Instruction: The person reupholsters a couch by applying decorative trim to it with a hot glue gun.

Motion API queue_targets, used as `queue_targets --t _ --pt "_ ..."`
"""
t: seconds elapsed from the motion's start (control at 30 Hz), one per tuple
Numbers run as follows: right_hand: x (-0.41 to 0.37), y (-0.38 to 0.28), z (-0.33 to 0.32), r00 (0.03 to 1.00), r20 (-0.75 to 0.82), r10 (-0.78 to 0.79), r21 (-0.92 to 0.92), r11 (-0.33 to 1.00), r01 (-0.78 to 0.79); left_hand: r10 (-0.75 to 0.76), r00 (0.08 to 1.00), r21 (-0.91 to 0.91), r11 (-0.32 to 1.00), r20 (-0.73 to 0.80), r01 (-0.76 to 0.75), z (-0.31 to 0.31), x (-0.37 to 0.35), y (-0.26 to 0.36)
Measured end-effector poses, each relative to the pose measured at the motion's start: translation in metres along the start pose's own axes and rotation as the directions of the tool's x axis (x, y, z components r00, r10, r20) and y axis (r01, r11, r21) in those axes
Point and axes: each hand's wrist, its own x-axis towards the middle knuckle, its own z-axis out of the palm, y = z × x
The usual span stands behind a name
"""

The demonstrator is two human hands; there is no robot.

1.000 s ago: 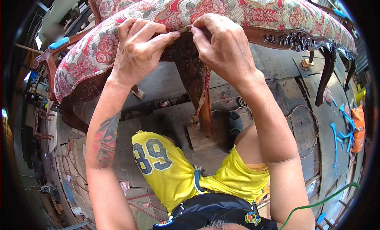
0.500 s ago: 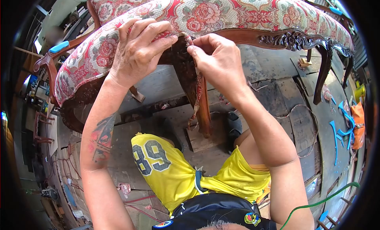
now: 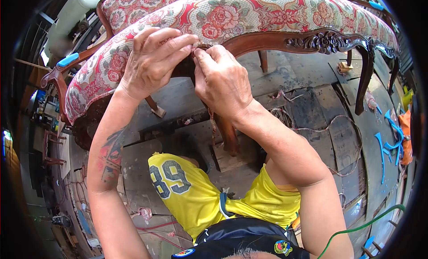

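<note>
A: What is held in the grip of the right hand (image 3: 220, 83)?

B: The lower edge of the red-and-cream floral upholstery fabric (image 3: 232, 14) is pinched there. Thumb and forefinger are drawn together on it at the seat's front corner, directly above the leg.

A: And the left hand (image 3: 154, 63)?

B: Its fingers (image 3: 174, 38) are laid flat over the same edge, just beside the right fingertips and almost touching them. The thumb is hidden underneath, so it cannot be told whether that grip is closed on the cloth.

A: Where is the fabric placed relative to both grips?

B: It is stretched over the cushion above and behind the hands. Its edge is met by them where it ends against the dark carved wooden seat rail (image 3: 312, 38).

A: What is seen below?

B: The curved brown wooden chair leg (image 3: 228, 136) is partly covered by the right wrist. Its foot is set on a pale square wooden block (image 3: 232, 159), which is carried by the worn grey plank floor (image 3: 312, 103).

A: And farther out?

B: Yellow shorts printed with 89 (image 3: 178, 183) are seen nearest the camera. A light blue pad (image 3: 67, 60) is fixed on the chair arm at the left. Bright blue strips (image 3: 385, 143) are scattered on the floor well to the right, and a thin green cord (image 3: 365, 225) is curved across the lower right corner.
</note>
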Motion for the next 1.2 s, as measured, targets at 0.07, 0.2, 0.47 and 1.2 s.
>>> queue_targets --t 0.07,0.2,0.47,1.2 --pt "0.001 0.001 -0.001 0.999 0.036 0.04 0.015 0.999 -0.04 0.039 0.999 0.001 0.999 0.016 -0.039 0.002 -0.003 -0.005" --pt "0.007 0.005 -0.007 0.996 0.043 0.075 0.044 0.996 -0.077 0.132 0.99 0.042 0.99 0.052 -0.135 0.004 -0.002 -0.012" --pt "0.027 0.044 -0.17 0.959 0.119 0.256 0.135 0.953 -0.271 0.153 0.988 0.049 0.987 0.025 -0.154 0.006 -0.001 -0.016" --pt "-0.716 -0.042 -0.361 -0.39 -0.35 0.852 -0.454 -0.518 -0.725 0.216 0.976 -0.009 0.976 0.023 -0.216 0.046 -0.021 -0.065"
